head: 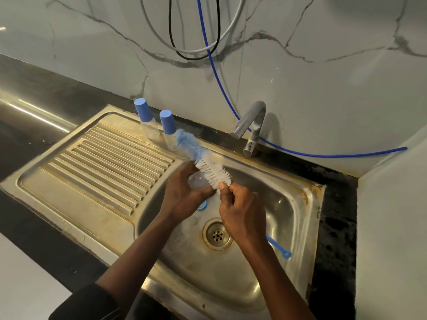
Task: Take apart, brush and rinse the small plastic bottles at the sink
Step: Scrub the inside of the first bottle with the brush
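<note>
Left hand (184, 195) grasps the opened clear bottle (196, 180) over the sink (288, 218) basin's left edge, likely so drips fall in; right hand (240, 211) pinches the bottle brush (203, 162), bristles outside it; two capped bottles (147, 123) wait on the back rim

The bottle brush (201, 158) shows blue bristles at its tip, white below. At eleven o'clock, one clear bottle (152, 131) and its neighbour (171, 143) carry blue caps. The wall (323, 77) is white, grey-veined; the desk (336, 215) is speckled black.
</note>
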